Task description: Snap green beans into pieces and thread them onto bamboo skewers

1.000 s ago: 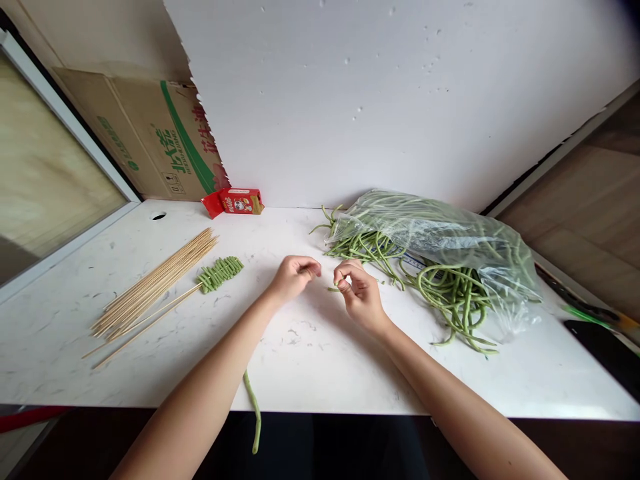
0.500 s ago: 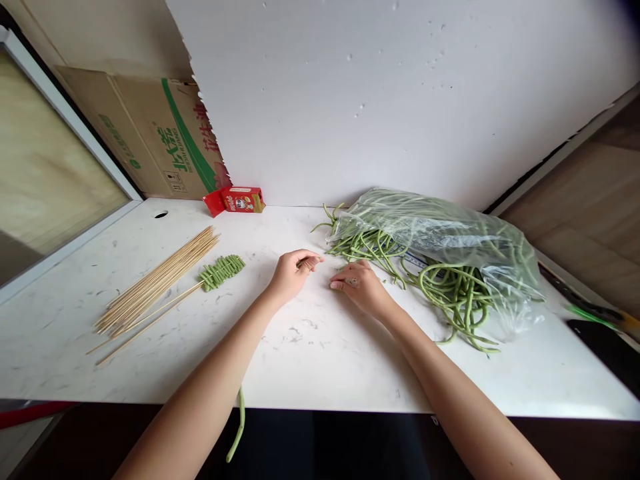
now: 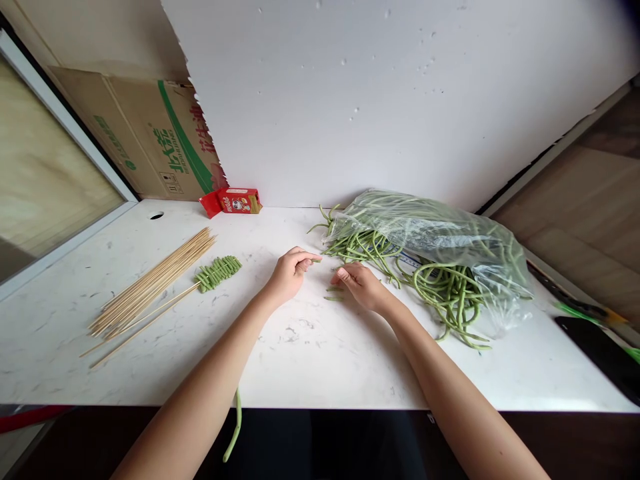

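Note:
My left hand (image 3: pixel 290 272) is closed on a green long bean, whose short tip (image 3: pixel 316 261) pokes out past the fingertips. A bean length (image 3: pixel 233 427) also hangs below the table edge beside my left forearm. Just to the right, my right hand (image 3: pixel 361 285) is curled low over the table, thumb against the fingers; what lies inside it is hidden. Short bean pieces (image 3: pixel 334 298) lie on the table at its left side. On the left, bean pieces threaded in a row (image 3: pixel 218 273) sit on a wooden skewer (image 3: pixel 145 327), next to a bundle of skewers (image 3: pixel 155 283).
A clear plastic bag of long beans (image 3: pixel 425 223) lies at the back right, with loose beans (image 3: pixel 455 303) spilling from it. A red box (image 3: pixel 240 201) stands by the wall near a cardboard carton (image 3: pixel 145 140). A black object (image 3: pixel 597 353) lies at the right edge.
Bean pieces now show on the table at the left of my right hand, whose thumb has come up over the fingers. My left hand stays closed on the bean. The view has shifted slightly.

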Tool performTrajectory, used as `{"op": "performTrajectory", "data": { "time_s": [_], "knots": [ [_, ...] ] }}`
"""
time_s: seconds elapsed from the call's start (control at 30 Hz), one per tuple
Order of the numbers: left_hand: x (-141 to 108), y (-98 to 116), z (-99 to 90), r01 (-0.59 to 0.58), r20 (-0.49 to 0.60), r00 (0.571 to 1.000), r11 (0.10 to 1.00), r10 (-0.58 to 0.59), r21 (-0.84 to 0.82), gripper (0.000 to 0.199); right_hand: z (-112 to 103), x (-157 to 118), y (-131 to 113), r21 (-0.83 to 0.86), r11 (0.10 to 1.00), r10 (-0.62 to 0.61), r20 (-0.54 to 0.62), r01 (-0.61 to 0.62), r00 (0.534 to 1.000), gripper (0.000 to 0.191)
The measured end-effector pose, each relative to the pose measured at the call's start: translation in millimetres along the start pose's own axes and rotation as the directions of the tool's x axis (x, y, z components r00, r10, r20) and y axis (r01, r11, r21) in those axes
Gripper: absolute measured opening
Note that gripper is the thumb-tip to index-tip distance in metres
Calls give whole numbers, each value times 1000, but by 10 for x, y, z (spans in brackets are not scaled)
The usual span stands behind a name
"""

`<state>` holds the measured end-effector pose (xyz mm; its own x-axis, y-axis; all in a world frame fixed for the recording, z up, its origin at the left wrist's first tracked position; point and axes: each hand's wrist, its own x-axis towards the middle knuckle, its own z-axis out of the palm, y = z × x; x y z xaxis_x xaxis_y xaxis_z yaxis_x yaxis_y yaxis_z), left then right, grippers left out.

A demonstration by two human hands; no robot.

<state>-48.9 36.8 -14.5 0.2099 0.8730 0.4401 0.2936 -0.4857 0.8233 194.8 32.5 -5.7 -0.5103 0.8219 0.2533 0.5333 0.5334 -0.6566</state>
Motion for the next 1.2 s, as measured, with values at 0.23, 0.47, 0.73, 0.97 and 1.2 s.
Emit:
{"op": "performTrajectory", "data": {
  "time_s": [0.23, 0.47, 0.73, 0.97, 1.2],
  "knots": [
    [-27, 31, 52, 82, 12, 997, 995, -81, -64, 27, 4, 2, -126, 123, 989, 100, -193, -77, 976, 46],
    [-16, 84, 17, 69, -69, 995, 997, -70, -16, 23, -142, -65, -233, 38, 995, -91, 101, 87, 991, 35],
    [-28, 59, 41, 55, -49, 997, 998, -54, 33, 20, -157, -102, -290, -99, 994, -19, 196, 39, 980, 9],
    [-35, 63, 38, 36, -39, 999, 997, -34, 63, 19, -152, -83, -244, -118, 993, 31, 117, -17, 993, 10],
    [-28, 70, 47, 26, -36, 999, 998, -24, 53, 19, -139, -78, -187, -128, 991, 44, 82, -33, 996, 11]
  ]
}}
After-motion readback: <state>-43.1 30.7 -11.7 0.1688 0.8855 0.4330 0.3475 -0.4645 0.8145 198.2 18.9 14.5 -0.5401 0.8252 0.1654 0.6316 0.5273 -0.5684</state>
